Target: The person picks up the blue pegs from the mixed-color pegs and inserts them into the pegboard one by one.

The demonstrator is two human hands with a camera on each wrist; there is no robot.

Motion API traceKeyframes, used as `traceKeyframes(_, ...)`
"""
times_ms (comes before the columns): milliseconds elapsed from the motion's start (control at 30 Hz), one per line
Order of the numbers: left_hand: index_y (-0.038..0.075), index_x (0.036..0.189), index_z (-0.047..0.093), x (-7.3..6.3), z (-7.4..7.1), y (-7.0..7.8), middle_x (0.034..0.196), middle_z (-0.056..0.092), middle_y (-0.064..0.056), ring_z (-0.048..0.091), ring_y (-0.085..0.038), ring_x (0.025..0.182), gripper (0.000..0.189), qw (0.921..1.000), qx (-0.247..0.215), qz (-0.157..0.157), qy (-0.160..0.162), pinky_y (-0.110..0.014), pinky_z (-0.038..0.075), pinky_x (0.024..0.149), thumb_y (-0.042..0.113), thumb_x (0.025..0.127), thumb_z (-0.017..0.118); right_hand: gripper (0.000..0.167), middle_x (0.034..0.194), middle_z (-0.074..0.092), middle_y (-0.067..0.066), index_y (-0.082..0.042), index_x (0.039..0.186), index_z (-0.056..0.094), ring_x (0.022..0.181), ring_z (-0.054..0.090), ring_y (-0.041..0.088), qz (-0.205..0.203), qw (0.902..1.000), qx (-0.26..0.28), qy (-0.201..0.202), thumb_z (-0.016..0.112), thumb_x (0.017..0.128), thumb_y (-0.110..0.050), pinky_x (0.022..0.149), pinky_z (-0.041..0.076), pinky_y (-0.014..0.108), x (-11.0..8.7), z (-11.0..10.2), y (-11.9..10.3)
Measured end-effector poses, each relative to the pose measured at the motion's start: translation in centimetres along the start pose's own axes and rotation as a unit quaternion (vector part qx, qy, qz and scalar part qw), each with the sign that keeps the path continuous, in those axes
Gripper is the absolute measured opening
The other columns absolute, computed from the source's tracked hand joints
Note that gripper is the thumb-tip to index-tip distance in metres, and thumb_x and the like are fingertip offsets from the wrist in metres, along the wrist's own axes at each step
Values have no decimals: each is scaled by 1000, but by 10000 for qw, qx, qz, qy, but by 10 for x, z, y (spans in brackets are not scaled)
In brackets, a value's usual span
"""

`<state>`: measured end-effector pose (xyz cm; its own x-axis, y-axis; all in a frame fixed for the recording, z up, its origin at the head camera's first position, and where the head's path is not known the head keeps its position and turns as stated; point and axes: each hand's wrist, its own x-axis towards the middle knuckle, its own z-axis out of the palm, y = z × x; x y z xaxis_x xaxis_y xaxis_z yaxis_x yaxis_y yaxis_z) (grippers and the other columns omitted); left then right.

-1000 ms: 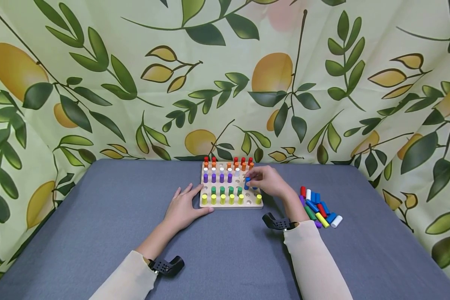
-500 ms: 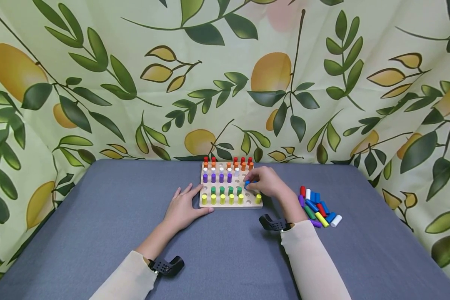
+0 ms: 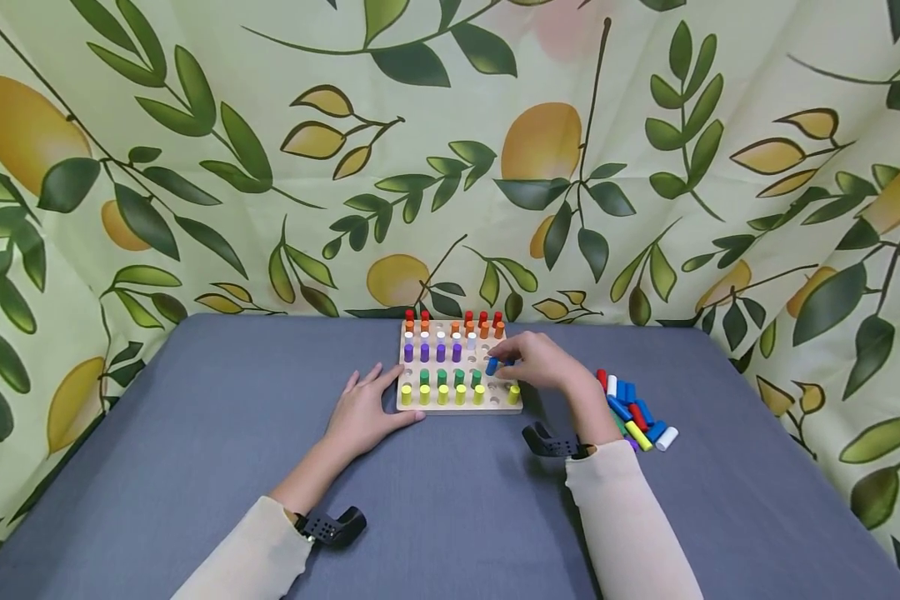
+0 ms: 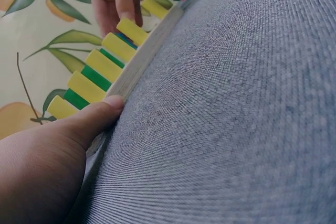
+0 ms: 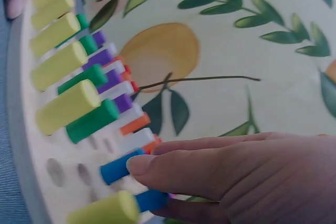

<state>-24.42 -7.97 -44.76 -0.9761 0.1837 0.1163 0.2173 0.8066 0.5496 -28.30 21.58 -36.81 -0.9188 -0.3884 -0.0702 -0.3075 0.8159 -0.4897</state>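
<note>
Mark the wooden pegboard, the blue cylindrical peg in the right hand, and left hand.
Wooden pegboard (image 3: 468, 409): head view, front edge.
Blue cylindrical peg (image 5: 116, 170): right wrist view, exposed side.
Left hand (image 3: 358, 418): head view, back.

One board (image 3: 450, 409) bears, from 12 to 6 o'clock, five red pegs (image 3: 468, 317), six orange pegs (image 3: 499, 331), five white pegs (image 3: 472, 341), four purple pegs (image 3: 441, 354), four green pegs (image 3: 442, 377) and six yellow pegs (image 3: 478, 396); two blue pegs (image 3: 492, 367) show at 3 o'clock. One pile (image 3: 637, 417), towards 4 o'clock, shows two reds (image 3: 601, 377), two whites (image 3: 667, 439), five blues (image 3: 656, 431), one yellow (image 3: 638, 436), and, partly hidden, at least one green (image 3: 620, 426) and one purple (image 3: 633, 445).
</note>
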Motion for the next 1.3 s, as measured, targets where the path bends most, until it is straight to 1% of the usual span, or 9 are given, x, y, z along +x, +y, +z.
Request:
traceKeyframes(100, 14, 150, 51, 1, 1, 1, 155, 46, -22, 37, -40, 150, 89, 10000, 21, 22, -35, -64, 19, 125, 58, 78, 81, 40, 127, 72, 15, -5, 131, 68, 116, 67, 29, 7, 9997, 85, 220, 71, 93, -16, 96, 58, 47, -11, -8, 0)
traceKeyframes(333, 15, 151, 50, 3, 4, 3, 155, 47, -21, 37, -38, 150, 89, 9999, -8, 130, -79, -63, 19, 125, 58, 79, 80, 36, 124, 72, 17, -4, 126, 70, 117, 67, 33, -158, 9953, 49, 951, 68, 96, -22, 98, 55, 54, -45, -31, 8)
traceKeyframes(500, 14, 150, 50, 4, 3, 3, 154, 48, -20, 38, -37, 150, 89, 9998, 33, 169, -39, -62, 18, 126, 57, 79, 80, 34, 125, 72, 14, -9, 123, 72, 115, 66, 32, 100, 9883, -108, 1519, 66, 98, -33, 96, 54, 55, -79, -35, 27)
traceKeyframes(767, 15, 151, 49, 6, 5, 6, 155, 47, -20, 37, -37, 151, 89, 9998, -10, 176, -121, -62, 18, 126, 59, 79, 79, 32, 117, 74, 17, -8, 121, 72, 107, 67, 37, 478, 9555, -253, 2899, 68, 97, -29, 80, 54, 39, -142, -18, 71)
traceKeyframes(900, 14, 151, 49, 7, 3, 5, 155, 47, -20, 38, -37, 150, 89, 9997, 24, 242, -93, -62, 18, 126, 59, 79, 79, 34, 118, 70, 24, -3, 120, 71, 110, 61, 43, 913, 9427, -173, 3204, 66, 99, -29, 84, 50, 46, -161, -9, 96)
traceKeyframes(1000, 14, 151, 49, 7, 0, 5, 155, 47, -21, 37, -38, 150, 89, 9997, 37, 241, -95, -62, 17, 126, 58, 80, 79, 38, 121, 69, 25, -2, 120, 71, 109, 60, 42, 1321, 9345, 22, 3305, 63, 100, -33, 81, 46, 36, -169, -3, 111)
traceKeyframes(1067, 14, 151, 49, 7, -1, 5, 155, 47, -21, 37, -38, 150, 89, 9996, 41, 247, -89, -62, 17, 126, 58, 80, 79, 41, 121, 69, 24, -3, 121, 71, 106, 63, 32, 1555, 9289, 125, 3359, 62, 100, -37, 79, 41, 26, -170, 2, 119)
traceKeyframes(1200, 13, 152, 48, 5, -3, 2, 156, 46, -20, 36, -37, 151, 90, 9997, 21, 196, -125, -61, 15, 127, 58, 80, 79, 43, 114, 73, 20, -5, 120, 72, 85, 57, -7, 1870, 9201, 332, 3426, 63, 99, -41, 71, 39, 16, -167, 10, 134)
traceKeyframes(1300, 13, 152, 48, 3, -4, 0, 155, 46, -20, 36, -37, 151, 90, 9998, 34, 153, -123, -62, 15, 127, 57, 80, 79, 44, 112, 74, 19, -6, 120, 73, 78, 47, -16, 2021, 9191, 408, 3358, 63, 98, -43, 69, 40, 17, -164, 14, 140)
